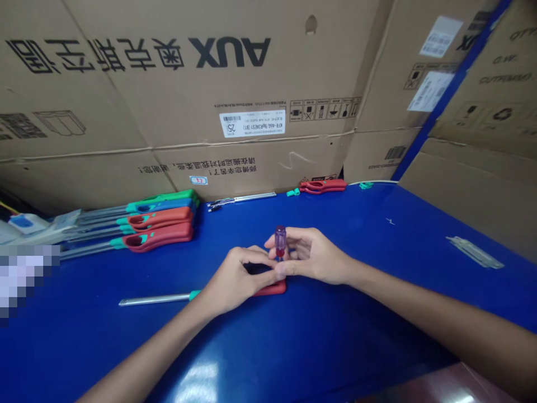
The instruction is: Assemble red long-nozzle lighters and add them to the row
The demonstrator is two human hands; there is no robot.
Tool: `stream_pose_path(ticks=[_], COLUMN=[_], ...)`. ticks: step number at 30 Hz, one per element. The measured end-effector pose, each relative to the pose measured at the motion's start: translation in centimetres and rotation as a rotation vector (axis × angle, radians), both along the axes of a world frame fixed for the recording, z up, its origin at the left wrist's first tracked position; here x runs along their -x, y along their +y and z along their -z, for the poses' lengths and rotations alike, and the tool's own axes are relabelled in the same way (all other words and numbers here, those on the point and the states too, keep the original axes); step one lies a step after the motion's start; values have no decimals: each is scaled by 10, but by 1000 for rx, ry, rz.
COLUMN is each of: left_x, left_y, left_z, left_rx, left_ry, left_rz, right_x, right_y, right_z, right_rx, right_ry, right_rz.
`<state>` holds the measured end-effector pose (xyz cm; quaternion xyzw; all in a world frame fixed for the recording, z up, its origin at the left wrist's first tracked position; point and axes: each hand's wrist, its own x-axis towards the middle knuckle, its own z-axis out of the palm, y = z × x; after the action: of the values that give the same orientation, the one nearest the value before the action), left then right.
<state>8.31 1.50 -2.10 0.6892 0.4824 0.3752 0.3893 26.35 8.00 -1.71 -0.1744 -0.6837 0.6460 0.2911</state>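
A red long-necked lighter [272, 289] lies on the blue table with its metal tube pointing left. My left hand [235, 277] is closed over its handle, covering much of it. Upright above the handle's right end stands a small screwdriver [280, 239] with a clear purple and red grip. My right hand [312, 254] has its fingers around the screwdriver, thumb low near its shaft. Both thumbs meet there, and the screwdriver's tip is hidden behind them.
Several finished-looking lighters [163, 238] in red, orange, blue and green are piled at left. Along the back cardboard [176, 123] lie metal tubes with wires [251, 197], red handle shells [323, 186] and small green parts [366, 185]. A clear plastic packet [476, 253] lies at right.
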Motion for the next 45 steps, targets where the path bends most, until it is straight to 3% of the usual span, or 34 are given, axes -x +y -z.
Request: stream_pose_path(ticks=[7,9,16,19,21,26,28,31,40,42,45], left_x=[0,0,0,1,1,1,1,0,1,1,2], left_y=[1,0,0,1,1,1,1,1,0,0,0], left_z=[-1,-2,-1,-1,0,2,2,0,-1,0,2], left_rx=[31,28,-15,-36,-41,22,36,17,-51,-64,-52], left_ry=[-24,-6,51,46,41,35,19,3,54,61,76], left_rz=[43,41,-5,12,6,-21,6,33,18,25,0], right_x=[-6,-6,6,9,8,-1,-4,-3,8,7,2], right_y=[7,6,-4,-7,-6,5,8,8,-1,0,5], right_z=[-7,-8,-1,2,0,-9,-11,-8,1,-1,-7], right_rx=[27,3,67,37,15,9,21,9,-3,-31,-20], right_ry=[-109,-138,-136,-105,-80,-62,-93,-138,-49,-40,-44], right_rz=[-270,-233,151,231,199,-96,-148,-109,215,174,1])
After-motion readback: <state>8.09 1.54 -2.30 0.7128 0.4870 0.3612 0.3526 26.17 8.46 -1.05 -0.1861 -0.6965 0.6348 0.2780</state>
